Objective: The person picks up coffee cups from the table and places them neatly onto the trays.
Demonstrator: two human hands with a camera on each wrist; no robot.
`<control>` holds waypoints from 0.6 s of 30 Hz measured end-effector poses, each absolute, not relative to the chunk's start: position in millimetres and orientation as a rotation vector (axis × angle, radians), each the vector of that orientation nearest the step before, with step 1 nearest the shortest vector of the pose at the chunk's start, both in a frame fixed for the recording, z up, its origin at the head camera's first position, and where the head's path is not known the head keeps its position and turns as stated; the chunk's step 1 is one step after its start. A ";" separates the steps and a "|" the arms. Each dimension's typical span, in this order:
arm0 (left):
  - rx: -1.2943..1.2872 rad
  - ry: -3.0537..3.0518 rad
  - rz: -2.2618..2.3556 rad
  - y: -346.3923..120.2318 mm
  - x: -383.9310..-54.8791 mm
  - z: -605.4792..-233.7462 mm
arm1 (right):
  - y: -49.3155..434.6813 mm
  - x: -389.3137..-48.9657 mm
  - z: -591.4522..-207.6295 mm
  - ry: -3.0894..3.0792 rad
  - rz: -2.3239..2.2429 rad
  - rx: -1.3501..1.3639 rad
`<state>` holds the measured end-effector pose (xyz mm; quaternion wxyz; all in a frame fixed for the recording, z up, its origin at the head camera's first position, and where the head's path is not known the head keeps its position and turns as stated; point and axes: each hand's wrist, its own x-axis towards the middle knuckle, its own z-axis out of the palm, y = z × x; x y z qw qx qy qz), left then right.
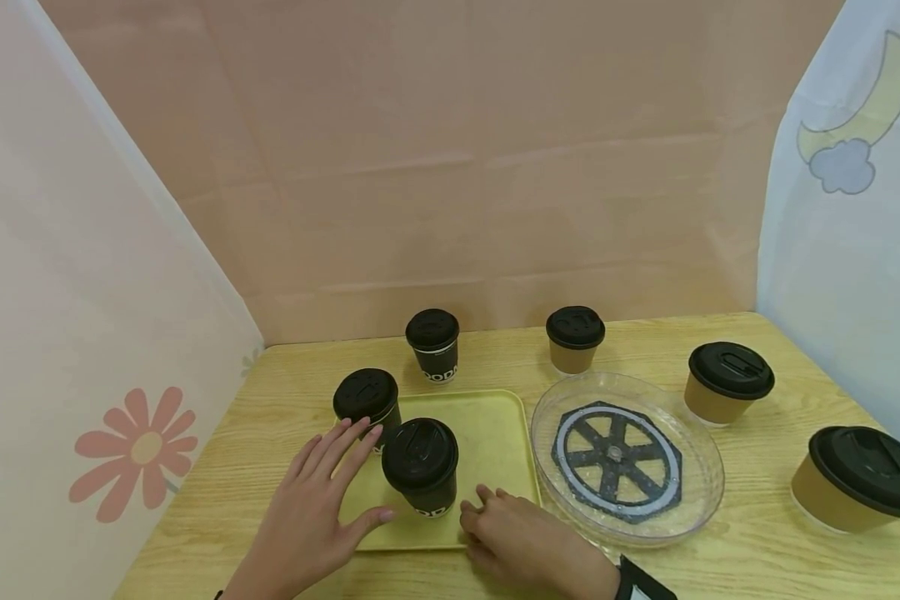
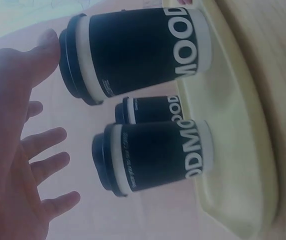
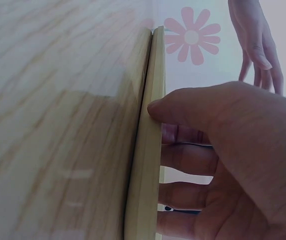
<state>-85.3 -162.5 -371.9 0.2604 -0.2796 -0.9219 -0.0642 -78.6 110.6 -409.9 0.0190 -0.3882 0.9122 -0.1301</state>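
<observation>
My left hand is held with fingers spread and straight, left of the front black lidded paper cup on the yellow tray. Its fingertips overlap a second black cup at the tray's back left; the left wrist view has both cups upright, with nothing in the palm. My right hand grips the tray's front rim: in the right wrist view the thumb presses the outer wall and the fingers curl over the inner side. Beyond the tray stands a third black cup.
A clear round dish with a dark wheel-shaped pattern sits just right of the tray. Several brown cups with black lids stand around it: one behind, one at right, one nearer at far right. Cloth walls enclose the wooden table.
</observation>
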 end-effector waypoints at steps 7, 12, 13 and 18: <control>-0.717 -2.492 -0.191 -172.6 -83.4 -381.8 | 111.8 -78.9 -410.6 2.837 -0.422 -1.231; -0.692 -2.520 -0.185 -177.3 -82.5 -386.6 | 111.5 -79.0 -410.0 2.812 -0.441 -1.206; -0.688 -2.528 -0.183 -177.9 -82.1 -387.8 | 111.5 -79.2 -409.9 2.808 -0.444 -1.204; -0.665 -2.554 -0.182 -180.8 -81.1 -394.5 | 111.4 -80.2 -410.3 2.807 -0.434 -1.210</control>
